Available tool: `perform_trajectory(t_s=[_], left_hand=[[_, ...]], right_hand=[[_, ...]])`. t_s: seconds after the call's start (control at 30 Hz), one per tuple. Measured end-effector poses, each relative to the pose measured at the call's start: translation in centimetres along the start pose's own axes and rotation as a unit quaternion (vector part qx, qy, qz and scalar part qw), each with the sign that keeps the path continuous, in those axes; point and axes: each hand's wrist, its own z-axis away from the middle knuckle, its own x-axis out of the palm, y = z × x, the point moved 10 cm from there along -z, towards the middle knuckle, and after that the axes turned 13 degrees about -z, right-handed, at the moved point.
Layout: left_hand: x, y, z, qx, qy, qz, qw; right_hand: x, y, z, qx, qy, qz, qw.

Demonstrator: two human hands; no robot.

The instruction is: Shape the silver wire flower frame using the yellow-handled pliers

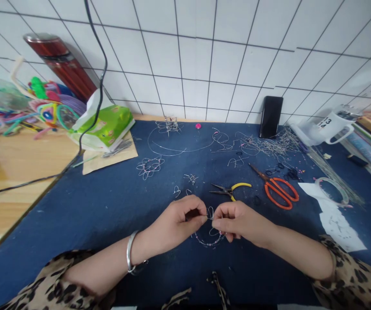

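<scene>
My left hand (177,224) and my right hand (237,221) meet over the blue cloth (108,206), both pinched on a small beaded wire piece (210,234) with pink beads. Its looped top shows between my fingertips and its lower curve hangs under my right hand. A silver bangle circles my left wrist. Yellow-handled pliers (230,189) lie just behind my hands, and two small wire loops (180,191) lie behind my left hand.
Orange scissors (277,189), a tape roll (332,189) and paper scraps lie to the right. A wire flower (149,165), wire tangles, a black phone (271,116) and a white mug (332,125) sit farther back. A green packet, pipe cleaners and a black cable are at left.
</scene>
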Motion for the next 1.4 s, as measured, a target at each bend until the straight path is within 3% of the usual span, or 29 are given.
perform_trajectory(t_s=[0.27,0.47,0.83,1.1,1.23,1.4], left_hand=[[-0.2,1.2,0.2,0.050,0.007,-0.067,0.997],[0.1,1.6,0.4,0.066,-0.021,-0.093,0.993],[0.8,1.8,0.4,0.095,-0.084,-0.047,0.991],[1.0,0.3,0.0,0.018,-0.098,0.094,0.991],[1.8,-1.0,0.2,-0.056,-0.106,0.211,0.970],[2.1,-1.0,0.3,-0.075,-0.112,0.262,0.955]], right_hand=[[0.1,0.1,-0.2,-0.009,-0.009,-0.004,1.000],[0.2,0.2,-0.2,-0.005,-0.014,-0.003,1.000],[0.2,0.3,-0.2,0.007,-0.015,0.014,1.000],[0.0,0.5,-0.3,0.001,-0.013,0.014,1.000],[-0.1,0.3,-0.3,-0.020,-0.009,0.025,0.999],[0.0,-0.4,-0.1,-0.048,-0.013,0.071,0.996]])
